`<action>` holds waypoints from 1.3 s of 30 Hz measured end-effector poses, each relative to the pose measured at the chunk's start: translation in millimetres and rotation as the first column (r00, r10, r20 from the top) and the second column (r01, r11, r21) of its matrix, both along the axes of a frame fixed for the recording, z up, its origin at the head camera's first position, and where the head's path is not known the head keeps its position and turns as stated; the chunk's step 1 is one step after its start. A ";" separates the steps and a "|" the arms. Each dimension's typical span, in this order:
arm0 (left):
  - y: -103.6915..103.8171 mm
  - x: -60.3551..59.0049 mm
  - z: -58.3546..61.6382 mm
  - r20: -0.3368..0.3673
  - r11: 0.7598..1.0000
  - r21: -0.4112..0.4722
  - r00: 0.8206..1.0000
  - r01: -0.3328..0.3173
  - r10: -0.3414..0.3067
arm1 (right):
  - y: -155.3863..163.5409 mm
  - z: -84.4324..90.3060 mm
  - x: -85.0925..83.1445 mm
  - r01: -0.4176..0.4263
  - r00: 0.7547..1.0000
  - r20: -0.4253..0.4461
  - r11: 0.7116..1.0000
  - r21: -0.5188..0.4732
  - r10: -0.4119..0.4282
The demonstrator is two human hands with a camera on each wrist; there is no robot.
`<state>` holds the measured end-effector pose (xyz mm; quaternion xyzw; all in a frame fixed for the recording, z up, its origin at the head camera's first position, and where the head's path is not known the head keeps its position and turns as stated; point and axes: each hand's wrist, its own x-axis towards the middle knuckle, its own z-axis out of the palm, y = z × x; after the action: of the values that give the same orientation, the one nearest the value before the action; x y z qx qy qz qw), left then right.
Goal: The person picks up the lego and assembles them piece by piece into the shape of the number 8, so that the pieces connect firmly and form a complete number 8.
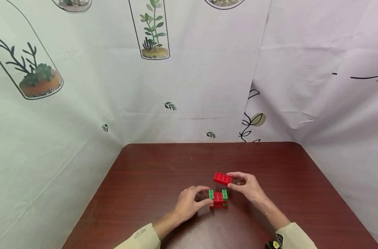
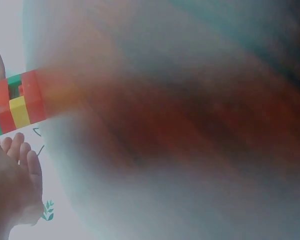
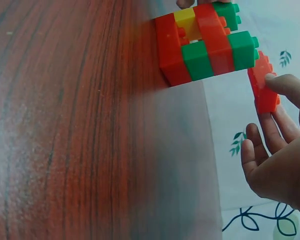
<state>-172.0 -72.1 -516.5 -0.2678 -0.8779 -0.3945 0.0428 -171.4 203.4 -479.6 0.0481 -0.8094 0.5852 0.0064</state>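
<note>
A small stack of red, green and yellow bricks (image 1: 218, 198) stands on the dark wooden table (image 1: 151, 180). My left hand (image 1: 190, 200) rests beside its left side, fingertips touching it. My right hand (image 1: 246, 186) pinches a flat red brick (image 1: 222, 178) and holds it just above and behind the stack. In the right wrist view the stack (image 3: 205, 45) shows red, green and yellow layers, and the held red brick (image 3: 262, 85) is gripped between thumb and fingers (image 3: 290, 90). The left wrist view shows the stack (image 2: 17, 102) at its left edge, mostly blurred.
A printed cloth backdrop (image 1: 189, 69) with plant drawings surrounds the table on three sides. The table's far edge (image 1: 207, 143) and rounded right corner meet the cloth. Both sleeves (image 1: 142, 238) are pale.
</note>
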 end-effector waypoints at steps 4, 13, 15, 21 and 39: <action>-1.8 -1.5 2.9 -0.025 0.999 0.052 1.000 0.000 0.001 | 0.7 2.2 2.5 -0.029 0.999 -0.023 1.000 -0.002 0.029; -2.8 -4.8 11.4 -0.077 0.994 0.106 0.997 -0.016 0.024 | -1.1 7.8 7.6 -0.076 0.997 -0.031 0.997 -0.019 0.075; -2.7 -5.6 13.2 -0.091 0.992 0.123 0.996 -0.010 0.021 | -1.5 8.9 8.7 -0.080 0.996 -0.028 0.997 -0.017 0.080; -1.7 -9.3 19.2 -0.077 0.988 0.153 0.997 0.019 -0.007 | -1.5 10.5 12.1 -0.102 0.995 -0.017 0.995 0.013 0.102; 1.4 -12.3 27.1 -0.063 0.988 0.152 0.998 0.029 -0.020 | -2.1 12.7 15.5 -0.188 0.982 -0.014 0.982 -0.004 0.188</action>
<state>-184.2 -70.6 -489.4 -0.2865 -0.8401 -0.4527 0.0851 -155.9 201.3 -467.0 0.1282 -0.7995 0.5852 -0.0430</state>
